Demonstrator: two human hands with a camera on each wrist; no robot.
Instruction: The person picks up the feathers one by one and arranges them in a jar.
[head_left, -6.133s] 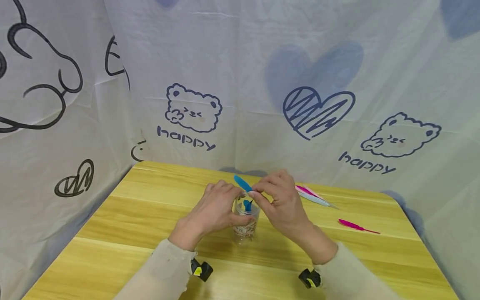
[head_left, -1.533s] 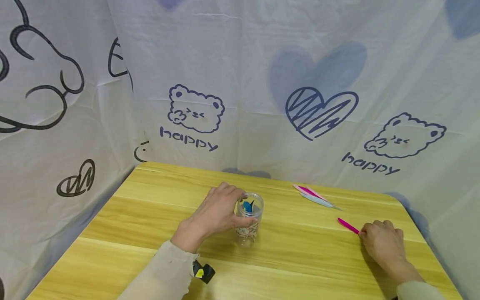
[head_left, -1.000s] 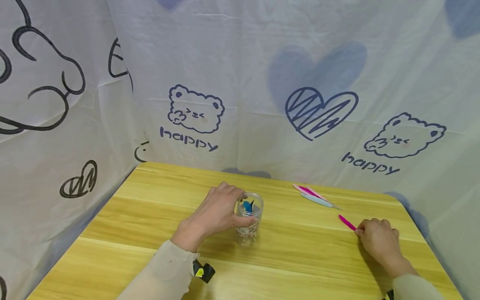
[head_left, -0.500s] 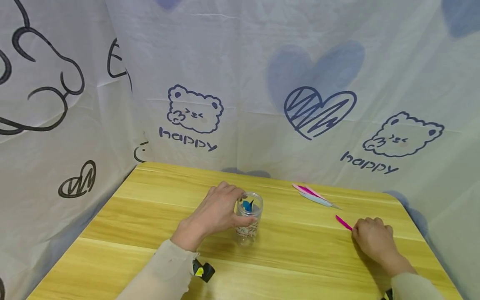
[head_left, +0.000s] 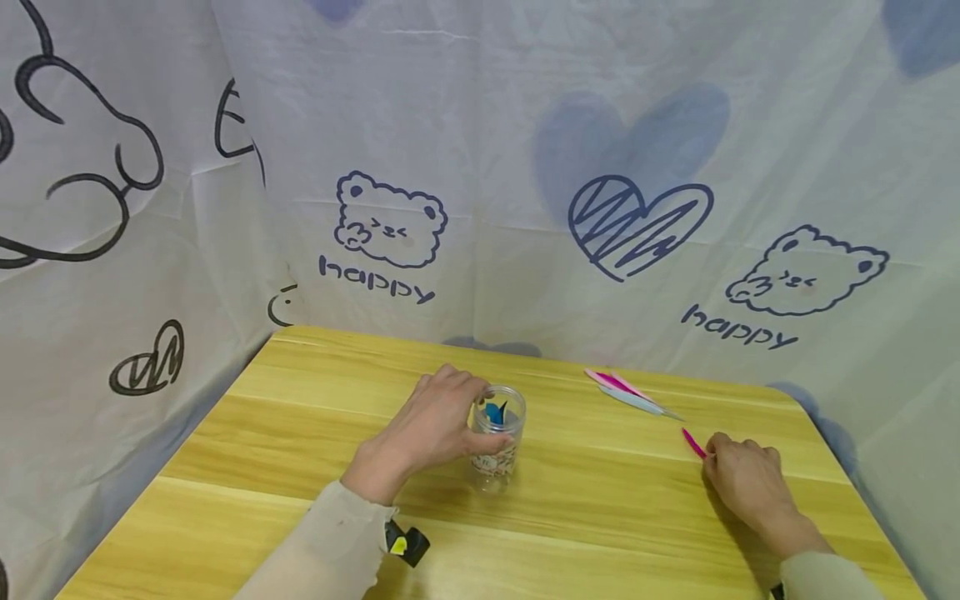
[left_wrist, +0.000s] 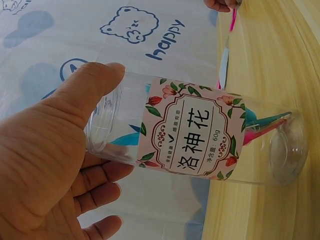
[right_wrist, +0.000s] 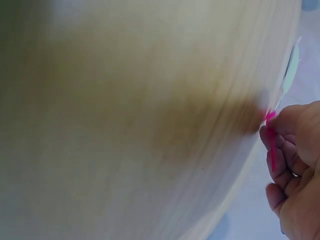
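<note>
My left hand (head_left: pixel 427 429) grips a clear plastic jar (head_left: pixel 491 467) near its rim; the jar stands upright on the table without a lid. Its pink floral label (left_wrist: pixel 192 130) shows in the left wrist view. Inside, blue feathers (head_left: pixel 495 412) lean with their tips below the rim, and a pink stem (left_wrist: pixel 260 132) is visible lower down. Farther right, my right hand (head_left: pixel 750 483) pinches a magenta feather (head_left: pixel 693 443) between thumb and fingers, close to the tabletop. Its vane points away from me, and the fingers hide part of it in the head view.
Behind the magenta feather lies a small pile of pink, magenta and pale blue feathers (head_left: pixel 630 400), near the back edge of the wooden table (head_left: pixel 300 500). A printed white cloth (head_left: pixel 510 275) hangs behind and beside the table.
My right hand has left the jar, where it held a blue feather, and moved right to take hold of the magenta feather. Lately both have shifted slightly left. The left hand stays on the jar.
</note>
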